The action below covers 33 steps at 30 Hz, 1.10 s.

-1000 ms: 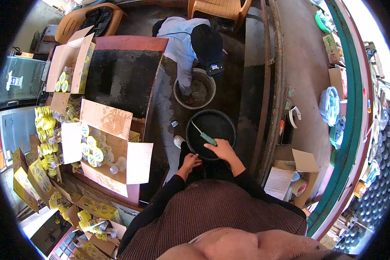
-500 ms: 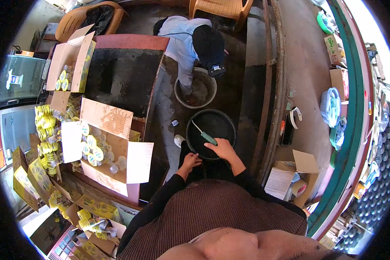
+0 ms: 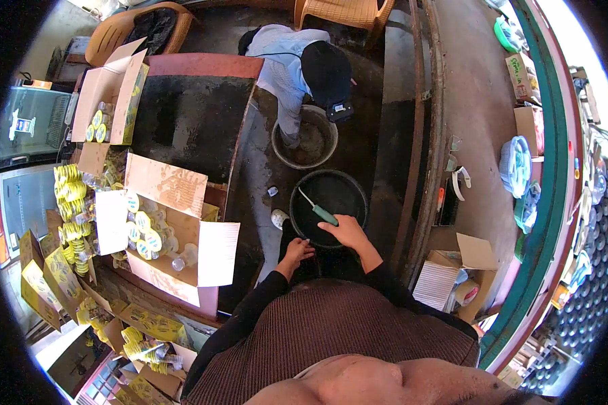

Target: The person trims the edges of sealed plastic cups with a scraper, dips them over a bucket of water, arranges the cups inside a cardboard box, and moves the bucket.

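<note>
My right hand (image 3: 348, 233) is closed round the green handle of a slim tool (image 3: 325, 215). Its thin, pale, slightly curved end points up and left over a black basin (image 3: 365, 196); I cannot make out its exact kind. Just left of the basin's near rim is my left hand (image 3: 297, 252), fingers curled together. Whatever they hold, if anything, is hidden. The basin stands on the dark floor between my hands and a second, grey basin (image 3: 334, 150). Some dark contents (image 3: 313, 143) lie in that grey basin.
Opposite me a bent-over person (image 3: 290, 74) reaches one arm into the grey basin. At left, an open carton (image 3: 165, 177) of yellow-lidded containers sits by a dark-topped table (image 3: 189, 101). A wooden ledge (image 3: 425, 135) runs along the right. Another carton (image 3: 476, 253) stands lower right.
Almost nothing differs. The other person's head has shifted very slightly; my hands and the green-handled tool stay in place.
</note>
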Tool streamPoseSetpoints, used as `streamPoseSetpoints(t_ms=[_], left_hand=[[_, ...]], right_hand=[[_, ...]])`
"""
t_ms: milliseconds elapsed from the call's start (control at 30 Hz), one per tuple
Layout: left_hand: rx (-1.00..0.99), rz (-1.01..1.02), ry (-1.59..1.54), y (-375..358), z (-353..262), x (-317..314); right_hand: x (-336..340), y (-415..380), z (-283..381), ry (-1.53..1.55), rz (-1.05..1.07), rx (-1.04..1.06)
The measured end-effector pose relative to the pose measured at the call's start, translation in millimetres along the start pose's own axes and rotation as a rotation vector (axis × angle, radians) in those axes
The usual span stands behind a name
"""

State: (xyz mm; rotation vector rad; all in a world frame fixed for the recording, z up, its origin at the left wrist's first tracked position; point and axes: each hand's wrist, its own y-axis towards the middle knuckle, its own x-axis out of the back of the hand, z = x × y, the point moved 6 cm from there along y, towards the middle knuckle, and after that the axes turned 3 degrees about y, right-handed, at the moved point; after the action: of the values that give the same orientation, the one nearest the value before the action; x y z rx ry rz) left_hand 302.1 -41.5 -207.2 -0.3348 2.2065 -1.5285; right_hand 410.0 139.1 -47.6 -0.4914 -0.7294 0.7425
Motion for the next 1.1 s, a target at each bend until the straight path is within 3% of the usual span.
streamPoseSetpoints(t_ms=[633,1100], left_hand=[[-0.002,-0.011,-0.097,4,11,6],[-0.037,-0.050,-0.309,6,8,7]], right_hand=[[-12,6,3,-0.017,0.053,0.004],[-41,43,13,-0.160,0.126,0.146]])
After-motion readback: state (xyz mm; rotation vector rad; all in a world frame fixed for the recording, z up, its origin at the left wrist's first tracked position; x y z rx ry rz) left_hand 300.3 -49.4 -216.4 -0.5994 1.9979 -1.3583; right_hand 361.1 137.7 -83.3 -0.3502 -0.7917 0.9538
